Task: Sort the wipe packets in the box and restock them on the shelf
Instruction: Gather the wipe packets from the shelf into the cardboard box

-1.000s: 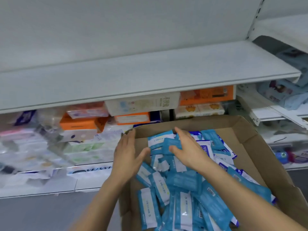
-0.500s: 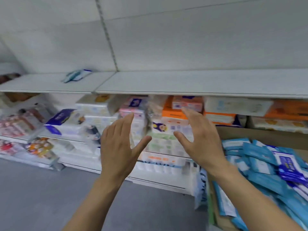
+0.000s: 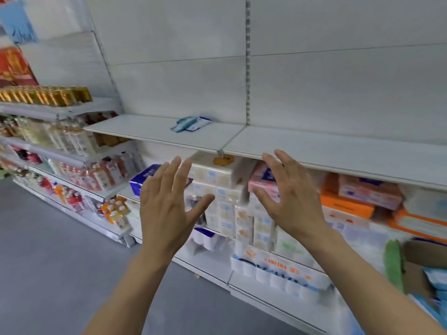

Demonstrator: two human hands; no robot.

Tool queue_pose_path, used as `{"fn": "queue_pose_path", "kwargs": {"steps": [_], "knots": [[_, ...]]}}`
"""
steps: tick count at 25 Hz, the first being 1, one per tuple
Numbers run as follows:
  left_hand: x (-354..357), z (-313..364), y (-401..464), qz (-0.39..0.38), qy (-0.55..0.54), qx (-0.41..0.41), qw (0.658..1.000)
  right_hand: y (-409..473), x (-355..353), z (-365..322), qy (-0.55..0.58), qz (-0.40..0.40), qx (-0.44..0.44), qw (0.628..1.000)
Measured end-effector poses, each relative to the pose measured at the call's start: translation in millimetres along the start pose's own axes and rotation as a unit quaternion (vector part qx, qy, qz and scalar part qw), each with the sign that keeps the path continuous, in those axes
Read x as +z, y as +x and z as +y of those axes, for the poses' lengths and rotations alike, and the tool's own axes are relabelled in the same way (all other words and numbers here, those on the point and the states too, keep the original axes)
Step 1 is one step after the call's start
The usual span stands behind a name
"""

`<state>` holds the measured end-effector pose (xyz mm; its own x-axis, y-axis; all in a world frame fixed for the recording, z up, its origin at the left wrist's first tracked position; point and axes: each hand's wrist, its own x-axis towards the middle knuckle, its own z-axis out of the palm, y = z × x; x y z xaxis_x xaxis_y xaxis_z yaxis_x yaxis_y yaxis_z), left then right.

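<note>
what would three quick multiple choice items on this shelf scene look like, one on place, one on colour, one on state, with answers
1. Where do the wipe packets on the shelving lie?
A. on the floor
B. on the white upper shelf
C. among the gold boxes

2. What colour is the flat carton under that shelf, right of the right hand?
A. orange
B. black
C. purple

3. What state are the two hands in?
A. both grip packets
B. left hand holds a bottle
C. both open, holding nothing

Answers: 1 B, the packets rest on the otherwise bare white board. 2 A, its face is plainly orange. 3 C, the fingers of both are spread and nothing is in them.
</note>
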<state>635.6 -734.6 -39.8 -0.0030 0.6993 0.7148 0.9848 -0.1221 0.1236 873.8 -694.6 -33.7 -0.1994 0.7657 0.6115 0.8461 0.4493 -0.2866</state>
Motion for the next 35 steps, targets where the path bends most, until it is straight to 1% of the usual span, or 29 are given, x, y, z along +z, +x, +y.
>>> {"fn": "queue_pose_path", "kwargs": {"steps": [4,10,13,16,21,23,25,27,29,31,35], "knots": [[41,-59,56,-0.023,0.026,-0.012,0.999,70,64,-14,-0.003,-0.023,-0.003,1.000],[107,-140,153,-0.059,0.033,-0.018,0.998,186,146,-28,0.015,-0.053,0.008,0.998],[141,-176,191,-0.065,0.007,-0.033,0.997,232,178,-30,0.017,-0.072,0.014,0.997],[176,-207,223,-0.076,-0.024,-0.046,0.996,266,210,-26,0.014,-0.117,0.033,0.993],[256,-261,285,-0.147,-0.108,-0.049,0.982,324,271,-16,0.010,-0.200,0.117,0.973],[294,-285,314,-0.178,-0.142,-0.033,0.973,349,299,-15,0.016,-0.221,0.164,0.961],[331,-307,345,-0.222,-0.161,-0.011,0.962,376,328,-18,0.019,-0.224,0.210,0.951],[367,-326,376,-0.291,-0.159,0.022,0.943,402,358,-23,0.022,-0.224,0.256,0.940],[401,-340,408,-0.361,-0.142,0.067,0.919,426,388,-25,0.022,-0.204,0.290,0.935],[427,-345,437,-0.404,-0.137,0.106,0.898,444,410,-23,0.009,-0.184,0.314,0.932],[459,-346,480,-0.454,-0.154,0.138,0.867,470,437,-13,-0.037,-0.174,0.331,0.927]]}}
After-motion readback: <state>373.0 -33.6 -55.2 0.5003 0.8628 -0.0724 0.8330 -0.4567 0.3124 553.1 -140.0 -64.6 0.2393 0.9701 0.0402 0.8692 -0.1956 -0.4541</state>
